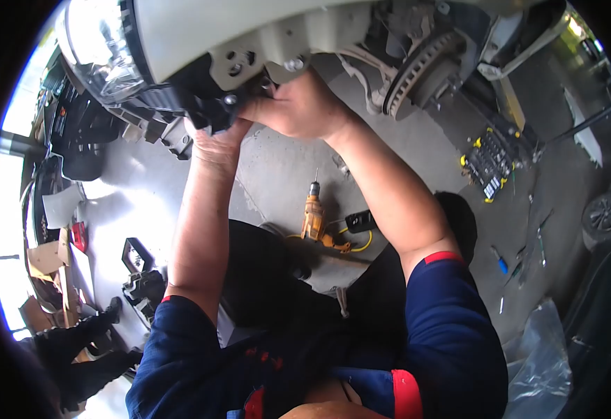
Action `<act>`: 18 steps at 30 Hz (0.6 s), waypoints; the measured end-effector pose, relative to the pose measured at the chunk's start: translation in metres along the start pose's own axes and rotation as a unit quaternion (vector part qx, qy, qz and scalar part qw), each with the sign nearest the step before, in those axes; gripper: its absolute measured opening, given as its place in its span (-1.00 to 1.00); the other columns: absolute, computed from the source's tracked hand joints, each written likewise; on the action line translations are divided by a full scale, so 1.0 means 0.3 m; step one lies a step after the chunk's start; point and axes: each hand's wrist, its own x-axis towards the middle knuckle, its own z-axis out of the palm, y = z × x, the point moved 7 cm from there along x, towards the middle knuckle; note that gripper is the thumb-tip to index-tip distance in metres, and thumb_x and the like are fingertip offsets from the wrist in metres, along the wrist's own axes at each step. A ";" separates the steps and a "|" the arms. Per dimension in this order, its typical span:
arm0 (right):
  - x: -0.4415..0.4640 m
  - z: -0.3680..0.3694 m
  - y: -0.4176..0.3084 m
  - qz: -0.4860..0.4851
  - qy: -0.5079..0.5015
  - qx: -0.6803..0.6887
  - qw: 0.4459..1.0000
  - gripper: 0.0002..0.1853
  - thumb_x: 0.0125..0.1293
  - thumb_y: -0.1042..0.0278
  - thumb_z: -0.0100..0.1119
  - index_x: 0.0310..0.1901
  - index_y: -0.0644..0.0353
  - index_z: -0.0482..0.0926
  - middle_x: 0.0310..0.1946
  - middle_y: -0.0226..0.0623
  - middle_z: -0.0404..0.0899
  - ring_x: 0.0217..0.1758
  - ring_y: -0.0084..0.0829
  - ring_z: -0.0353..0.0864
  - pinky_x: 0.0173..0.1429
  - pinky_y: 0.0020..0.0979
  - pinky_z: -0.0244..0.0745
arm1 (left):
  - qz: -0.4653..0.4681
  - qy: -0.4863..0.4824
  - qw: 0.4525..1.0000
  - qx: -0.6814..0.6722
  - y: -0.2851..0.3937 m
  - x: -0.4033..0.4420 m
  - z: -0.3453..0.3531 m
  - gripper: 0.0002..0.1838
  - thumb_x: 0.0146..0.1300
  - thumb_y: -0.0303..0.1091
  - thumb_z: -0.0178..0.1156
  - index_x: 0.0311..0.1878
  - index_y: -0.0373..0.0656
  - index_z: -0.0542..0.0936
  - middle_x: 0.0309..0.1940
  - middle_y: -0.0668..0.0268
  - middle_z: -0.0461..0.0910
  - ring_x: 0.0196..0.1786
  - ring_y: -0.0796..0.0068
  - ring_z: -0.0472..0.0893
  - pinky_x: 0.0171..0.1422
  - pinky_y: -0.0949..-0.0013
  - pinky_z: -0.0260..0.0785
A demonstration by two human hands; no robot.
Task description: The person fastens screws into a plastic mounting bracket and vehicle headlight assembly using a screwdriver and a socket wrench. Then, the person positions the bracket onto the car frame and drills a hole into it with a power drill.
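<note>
Above me is a car's front corner with a headlight (103,52), a pale fender (207,31) and a metal bracket (239,63) with holes. Beneath the bracket sits a black plastic part (214,105) with a bolt head showing. My left hand (220,136) reaches up against that part from below, its fingers hidden behind it. My right hand (297,108) is closed beside the bracket, thumb pointing left toward the black part. What its fingers grip is hidden. A bare brake disc (427,73) hangs to the right of my hands.
On the floor below lie an orange drill (312,213) and a black bit case (488,164) with yellow corners. Screwdrivers (501,262), plastic sheeting (539,356) and a wheel (604,213) are at right. Cardboard (43,258) and another person's legs (75,349) appear at left.
</note>
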 end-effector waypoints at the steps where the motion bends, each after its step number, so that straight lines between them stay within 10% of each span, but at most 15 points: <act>1: -0.003 -0.001 0.009 -0.007 0.012 0.003 1.000 -0.53 0.37 0.34 0.53 0.23 0.26 0.59 0.07 -0.31 0.73 0.13 -0.46 0.68 0.27 -0.37 0.58 | 0.033 -0.008 0.993 0.113 0.009 0.003 0.005 -0.46 0.47 0.09 0.17 0.41 0.10 0.56 0.38 0.34 0.57 0.45 0.23 0.52 0.51 0.04 0.37; 6: -0.034 -0.017 0.064 0.007 0.081 -0.050 0.995 -0.62 0.19 0.27 0.63 0.00 0.16 0.74 -0.09 -0.29 0.83 0.00 -0.38 0.79 0.23 -0.31 0.65 | 0.186 -0.030 0.784 0.591 0.035 0.030 0.037 -0.53 0.62 0.01 -0.04 0.38 -0.06 0.48 0.31 0.29 0.54 0.39 0.39 0.54 0.39 0.19 0.52; 9: -0.054 -0.023 0.070 0.037 0.121 -0.031 0.991 -0.59 0.13 0.25 0.65 0.00 0.15 0.75 -0.11 -0.28 0.83 0.00 -0.38 0.79 0.23 -0.31 0.64 | 0.155 -0.038 0.908 0.387 0.044 0.054 0.011 -0.53 0.62 0.02 -0.06 0.36 -0.07 0.46 0.25 0.29 0.54 0.37 0.42 0.52 0.36 0.19 0.53; 11: -0.058 -0.029 0.059 0.055 0.140 -0.036 0.988 -0.57 0.11 0.27 0.66 0.01 0.15 0.75 -0.12 -0.28 0.82 -0.01 -0.39 0.79 0.23 -0.30 0.64 | 0.178 -0.030 0.763 0.620 0.055 0.056 0.042 -0.46 0.61 0.07 -0.05 0.43 -0.07 0.41 0.31 0.29 0.53 0.40 0.38 0.50 0.44 0.16 0.47; 13: -0.052 -0.021 0.045 0.061 0.159 -0.036 0.985 -0.57 0.10 0.28 0.66 0.00 0.16 0.75 -0.14 -0.29 0.82 -0.02 -0.40 0.78 0.21 -0.31 0.63 | 0.076 -0.019 0.968 0.239 0.066 0.052 -0.005 -0.42 0.61 0.12 -0.09 0.49 -0.03 0.39 0.42 0.27 0.49 0.48 0.31 0.45 0.57 0.13 0.32; 18: -0.069 0.021 -0.004 0.145 0.167 0.017 0.975 -0.76 0.28 0.42 0.59 -0.10 0.21 0.70 -0.41 -0.54 0.66 -0.47 -0.71 0.51 -0.40 -0.55 0.37 | 0.034 -0.023 0.995 0.093 0.071 0.066 -0.065 -0.37 0.53 0.17 -0.01 0.52 0.06 0.42 0.42 0.31 0.50 0.49 0.27 0.47 0.57 0.07 0.33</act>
